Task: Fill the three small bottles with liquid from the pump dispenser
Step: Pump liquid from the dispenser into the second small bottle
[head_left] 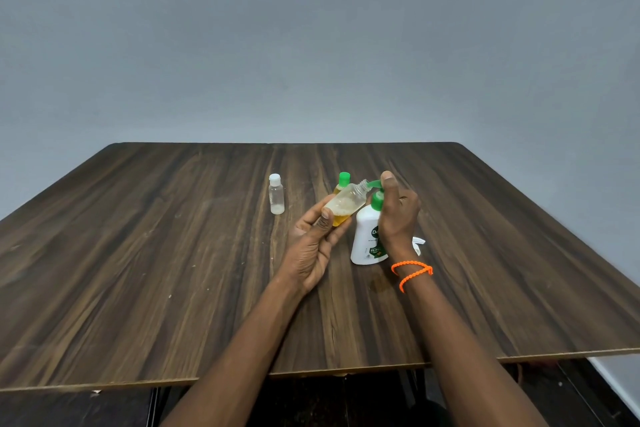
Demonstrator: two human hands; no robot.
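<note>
My left hand [317, 246] grips a small clear bottle [346, 203], uncapped and tilted, its mouth at the green nozzle of the pump dispenser [365, 236]. Yellow liquid and foam sit in the bottle's lower end. My right hand [398, 215] is wrapped around the white dispenser's green pump neck, thumb on top of the pump head. Behind the tilted bottle stands a green-capped small bottle [342, 184] holding yellow liquid. A white-capped clear bottle [276, 194] stands to the left, with only a little foam at its bottom.
Everything stands on a dark wooden table [173, 253] against a grey wall. A small white object [418, 243], partly hidden, lies behind my right wrist. An orange beaded band [412, 270] circles that wrist.
</note>
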